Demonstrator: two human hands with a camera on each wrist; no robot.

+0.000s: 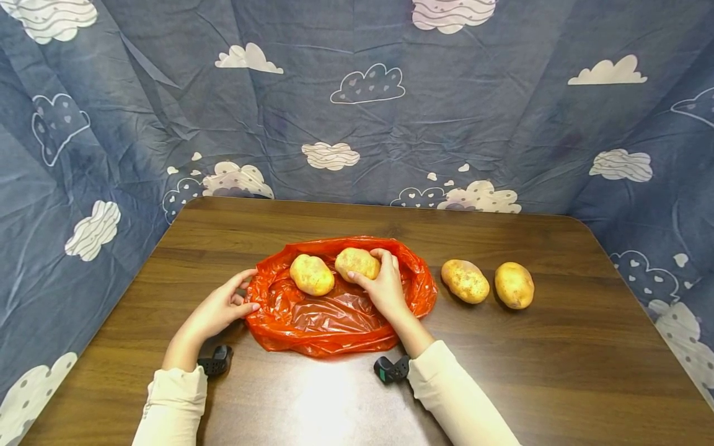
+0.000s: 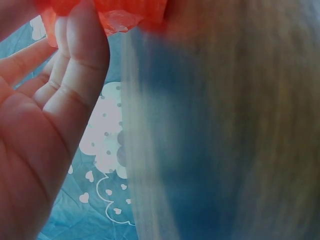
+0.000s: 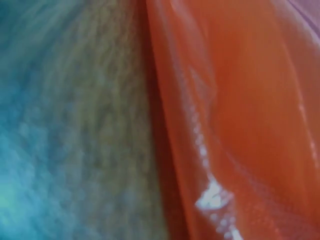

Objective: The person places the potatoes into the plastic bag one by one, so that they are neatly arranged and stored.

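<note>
A yellow-brown oval potato [image 1: 352, 264], just above the centre of the lower half of the head view, sits within the mouth of a crinkled, glossy red plastic bag [image 1: 329, 342]. The right hand [image 1: 385, 286] grasps it, fingers along its far right side and thumb on the near side; whether it touches the plastic beneath cannot be told. Just left of it, a second yellow-brown potato [image 1: 312, 275] lies inside the bag. At the bag's left edge, the left hand [image 1: 220, 305] grips the red rim between thumb and fingers.

Right of the bag, a speckled, elongated potato [image 1: 465, 282] and a smoother, rounder yellow potato [image 1: 514, 285] lie near each other on the brown wood-grain table [image 1: 574, 365]. Cream sleeves [image 1: 175, 396] enter from the lower edge, and a small black device [image 1: 392, 370] sits at each wrist. A wrinkled blue-grey cloth [image 1: 307, 114] printed with white clouds fills the upper frame. The right wrist view shows blurred red plastic across its right half.
</note>
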